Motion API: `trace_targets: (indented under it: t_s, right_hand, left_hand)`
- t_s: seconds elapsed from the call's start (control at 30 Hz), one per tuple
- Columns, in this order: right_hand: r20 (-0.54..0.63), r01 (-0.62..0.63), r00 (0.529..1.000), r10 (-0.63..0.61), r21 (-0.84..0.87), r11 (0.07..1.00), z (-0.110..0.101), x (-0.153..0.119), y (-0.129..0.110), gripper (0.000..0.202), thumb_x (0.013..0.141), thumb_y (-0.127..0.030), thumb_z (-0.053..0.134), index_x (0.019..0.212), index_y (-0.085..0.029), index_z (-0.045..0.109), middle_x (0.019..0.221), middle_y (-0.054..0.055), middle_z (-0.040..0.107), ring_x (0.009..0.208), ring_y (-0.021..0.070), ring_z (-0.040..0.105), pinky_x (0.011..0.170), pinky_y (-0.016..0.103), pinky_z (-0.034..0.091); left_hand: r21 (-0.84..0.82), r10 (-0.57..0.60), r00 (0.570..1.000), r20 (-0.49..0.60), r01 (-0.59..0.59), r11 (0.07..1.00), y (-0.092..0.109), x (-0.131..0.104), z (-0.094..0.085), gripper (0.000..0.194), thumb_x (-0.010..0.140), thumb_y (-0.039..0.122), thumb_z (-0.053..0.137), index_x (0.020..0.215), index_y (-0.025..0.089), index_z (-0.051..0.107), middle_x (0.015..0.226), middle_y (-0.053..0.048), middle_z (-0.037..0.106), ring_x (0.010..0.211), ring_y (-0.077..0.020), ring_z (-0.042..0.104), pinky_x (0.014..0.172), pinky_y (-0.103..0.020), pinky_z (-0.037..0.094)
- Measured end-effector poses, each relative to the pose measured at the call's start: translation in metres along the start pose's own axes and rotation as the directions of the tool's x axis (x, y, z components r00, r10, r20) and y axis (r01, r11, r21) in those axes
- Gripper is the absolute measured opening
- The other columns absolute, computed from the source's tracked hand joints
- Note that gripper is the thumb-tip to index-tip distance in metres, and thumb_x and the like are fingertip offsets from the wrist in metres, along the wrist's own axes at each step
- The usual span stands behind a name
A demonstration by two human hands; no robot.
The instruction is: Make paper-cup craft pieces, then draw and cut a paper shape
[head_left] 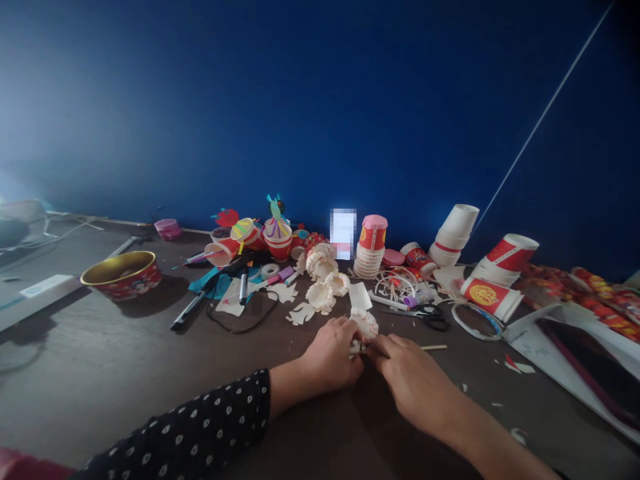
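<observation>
My left hand [333,353] closes round a small white paper piece [365,323] with a scalloped, red-marked edge, like a curled cut-down paper cup. Opposite it, my right hand [413,373] has its fingers pinched at the near side of the same piece; what its fingertips hold is hidden. A thin wooden stick [434,347] sticks out beyond the right hand; I cannot tell whether it is held or lies on the table. Just past my hands lie several similar curled white pieces [321,297] and a white paper rectangle [360,297].
Black scissors [434,320] lie right of centre. Behind stand a red-and-white cup stack [371,247] and leaning cups [493,293]. Markers [243,285] and a black cord [245,331] are left of centre, a gold-lined bowl [120,275] farther left. A dark phone-like device [590,367] rests at right.
</observation>
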State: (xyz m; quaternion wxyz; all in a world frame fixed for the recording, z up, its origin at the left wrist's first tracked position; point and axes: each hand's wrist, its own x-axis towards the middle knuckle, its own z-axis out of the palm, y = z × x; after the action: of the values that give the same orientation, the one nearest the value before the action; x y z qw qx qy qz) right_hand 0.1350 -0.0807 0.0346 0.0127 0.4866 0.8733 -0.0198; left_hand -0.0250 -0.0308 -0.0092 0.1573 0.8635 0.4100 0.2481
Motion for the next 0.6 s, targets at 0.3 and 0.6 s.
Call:
trace_targets:
  t_s: [0.3,0.6]
  right_hand:
    - [0.001,-0.016,1.000,0.016,-0.032,0.999,0.0001,0.0009,-0.0024,0.038,0.084,-0.004,0.037,0.111,-0.011,0.063,0.113,0.014,0.060,0.096,0.0255,0.053,0.083,0.036,0.041]
    - [0.006,-0.036,0.999,0.036,-0.067,0.997,0.0015,0.0032,-0.0049,0.038,0.084,-0.004,0.038,0.112,-0.012,0.063,0.109,0.014,0.060,0.094,0.0245,0.053,0.083,0.034,0.041]
  left_hand:
    - [-0.006,0.025,1.000,-0.006,-0.025,1.000,-0.0020,0.0011,0.0004,0.006,0.068,0.014,0.058,0.074,0.015,0.058,0.078,-0.005,0.060,0.077,-0.0186,0.054,0.073,-0.028,0.042]
    - [0.024,0.054,0.998,0.032,-0.055,0.998,0.0002,0.0044,-0.0044,0.006,0.074,0.013,0.058,0.071,0.016,0.062,0.077,-0.004,0.063,0.076,-0.0172,0.055,0.074,-0.027,0.041]
